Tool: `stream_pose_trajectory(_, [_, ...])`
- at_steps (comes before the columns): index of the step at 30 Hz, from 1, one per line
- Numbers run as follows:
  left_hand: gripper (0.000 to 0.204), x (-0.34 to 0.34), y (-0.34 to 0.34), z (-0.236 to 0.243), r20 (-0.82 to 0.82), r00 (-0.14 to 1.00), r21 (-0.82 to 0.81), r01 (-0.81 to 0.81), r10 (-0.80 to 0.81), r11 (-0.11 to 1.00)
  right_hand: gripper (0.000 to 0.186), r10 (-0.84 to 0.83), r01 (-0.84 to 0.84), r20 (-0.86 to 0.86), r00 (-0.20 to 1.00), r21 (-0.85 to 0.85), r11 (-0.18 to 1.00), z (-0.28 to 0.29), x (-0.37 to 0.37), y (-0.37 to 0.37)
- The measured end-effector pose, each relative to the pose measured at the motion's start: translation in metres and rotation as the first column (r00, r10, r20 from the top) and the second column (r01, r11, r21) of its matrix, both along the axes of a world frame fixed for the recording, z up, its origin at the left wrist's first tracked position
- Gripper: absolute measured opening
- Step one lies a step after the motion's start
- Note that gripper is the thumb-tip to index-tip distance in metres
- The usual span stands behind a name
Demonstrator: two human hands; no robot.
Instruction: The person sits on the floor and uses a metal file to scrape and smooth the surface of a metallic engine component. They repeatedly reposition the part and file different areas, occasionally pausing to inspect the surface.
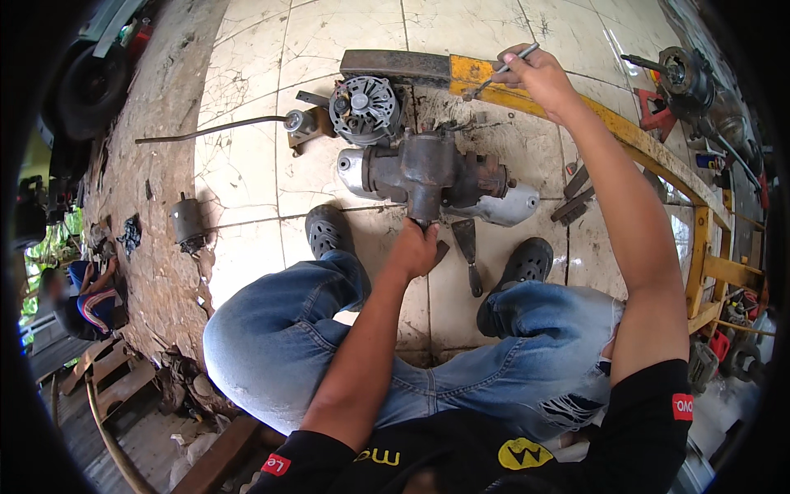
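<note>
From the head cam I have a dark, greasy metal unit on pale floor tiles, just ahead of the grey clogs, a silver casting at its left side. My left hand is at the unit's near end, fingers curled; a flat dark piece sticks out beside it, can't tell which of the two it grips. My right hand is closed around a slim grey tool, dark tip angled down by a yellow-and-black bar, contact unclear. Round slotted motor part sits just past the unit, upper left. Scraper lies between unit and right clog, brush further right.

Markings: red patch with white print on each sleeve of the black shirt, yellow lettering and a yellow oval with a dark zigzag on its front. Small blue-and-white container far right, print too small to read
</note>
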State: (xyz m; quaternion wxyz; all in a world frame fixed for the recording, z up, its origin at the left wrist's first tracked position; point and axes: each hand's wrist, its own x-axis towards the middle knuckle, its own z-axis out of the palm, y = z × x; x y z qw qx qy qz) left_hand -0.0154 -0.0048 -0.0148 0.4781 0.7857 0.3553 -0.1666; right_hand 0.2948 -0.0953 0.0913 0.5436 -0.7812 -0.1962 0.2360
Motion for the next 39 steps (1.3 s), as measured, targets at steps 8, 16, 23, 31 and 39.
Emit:
stream_pose_trajectory(8, [0.05, -0.001, 0.001, -0.004, 0.046, 0.999, -0.04, -0.015, 0.017, 0.999, 0.025, 0.175, -0.185, -0.072, 0.982, -0.172, 0.968, -0.002, -0.032, 0.018])
stream_pose_trajectory(16, [0.054, -0.005, 0.006, -0.008, 0.077, 0.997, 0.016, 0.001, -0.002, 1.0, 0.023, 0.48, -0.488, -0.238, 0.845, 0.027, 0.872, 0.013, -0.085, 0.045])
stream_pose_trajectory(23, [0.049, -0.002, 0.002, -0.007, 0.116, 0.993, 0.021, 0.003, -0.005, 1.0, 0.027, 0.116, -0.111, 0.052, 0.992, -0.089, 0.99, 0.021, -0.033, 0.041])
stream_pose_trajectory(31, [0.045, -0.022, -0.013, -0.027, 0.202, 0.978, 0.051, -0.067, 0.056, 0.996, 0.028, 0.15, -0.148, -0.122, 0.981, 0.022, 0.989, 0.019, -0.049, 0.03])
stream_pose_trajectory(39, [0.048, -0.029, -0.017, -0.043, 0.125, 0.986, 0.006, -0.114, 0.113, 0.993, 0.021, 0.378, -0.398, -0.383, 0.843, 0.029, 0.917, 0.026, -0.07, 0.016])
